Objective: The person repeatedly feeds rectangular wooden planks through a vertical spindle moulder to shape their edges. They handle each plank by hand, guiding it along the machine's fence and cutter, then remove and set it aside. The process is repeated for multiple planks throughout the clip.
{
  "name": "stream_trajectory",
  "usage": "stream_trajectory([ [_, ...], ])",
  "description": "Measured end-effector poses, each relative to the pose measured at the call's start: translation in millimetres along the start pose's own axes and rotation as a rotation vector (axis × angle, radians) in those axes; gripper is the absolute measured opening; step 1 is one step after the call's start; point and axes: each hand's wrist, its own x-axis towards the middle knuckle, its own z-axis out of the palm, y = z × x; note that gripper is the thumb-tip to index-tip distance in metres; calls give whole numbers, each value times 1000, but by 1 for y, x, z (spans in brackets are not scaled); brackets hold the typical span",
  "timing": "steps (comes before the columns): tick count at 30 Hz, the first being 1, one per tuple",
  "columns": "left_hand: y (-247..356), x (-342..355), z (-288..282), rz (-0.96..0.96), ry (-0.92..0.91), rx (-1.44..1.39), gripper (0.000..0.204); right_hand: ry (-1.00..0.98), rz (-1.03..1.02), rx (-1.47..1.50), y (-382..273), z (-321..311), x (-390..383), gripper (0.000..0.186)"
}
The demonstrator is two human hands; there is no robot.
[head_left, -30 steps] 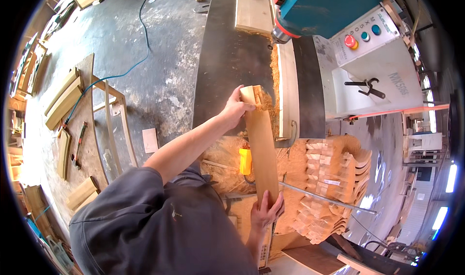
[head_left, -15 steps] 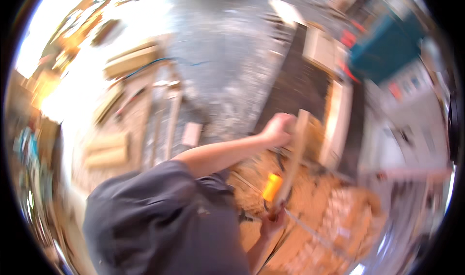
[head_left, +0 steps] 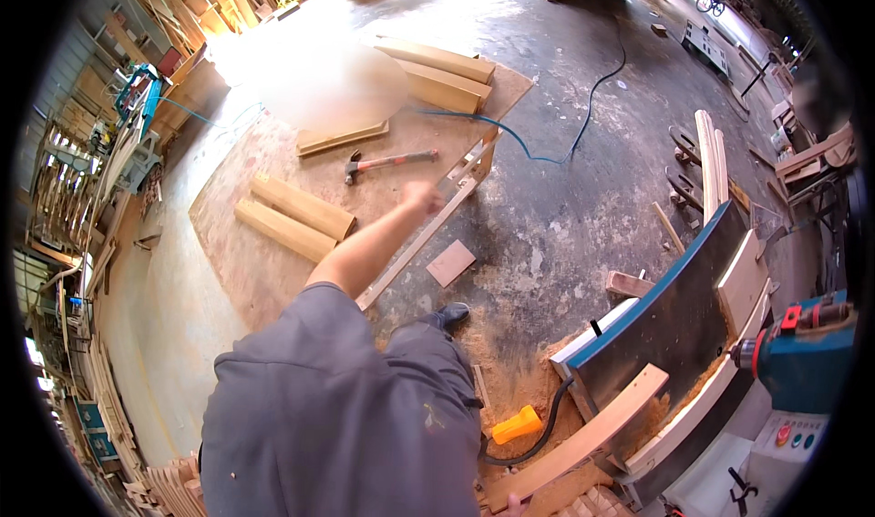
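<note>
My right hand (head_left: 513, 506) shows only its fingers at the lower edge, gripping the near end of a curved wooden strip (head_left: 583, 437). The strip slants up to the right, its far end over the dark machine table (head_left: 670, 309). My left arm reaches forward over the workbench edge. My left hand (head_left: 421, 196) is slightly smeared, its fingers not clear, and I cannot see whether it holds anything. Just beyond it a claw hammer (head_left: 394, 161) with a red and grey handle lies on the wooden workbench top (head_left: 232, 173).
Several wooden blocks (head_left: 296, 214) lie on the workbench. A blue hose (head_left: 538, 159) runs over the floor. An orange-yellow object (head_left: 517, 425) and a black cable lie in sawdust. A teal machine (head_left: 807, 358) stands right. A small board (head_left: 451, 263) lies near my shoe (head_left: 450, 316).
My view has swung left toward the workbench. My left hand has left the wooden strip and now reaches over the bench edge. My right hand keeps hold of the strip's near end.
</note>
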Motion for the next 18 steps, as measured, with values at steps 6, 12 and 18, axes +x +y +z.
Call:
stream_trajectory([
  [6,162,176,-96,12,-204,-320,14,-60,66,-306,-17,-5,12,77],
  [12,218,258,-43,-264,82,-521,12,-79,102,-367,-21,-14,3,74],
  [18,228,254,-42,-317,248,-760,19,5,99,-296,-4,12,-7,82],
])
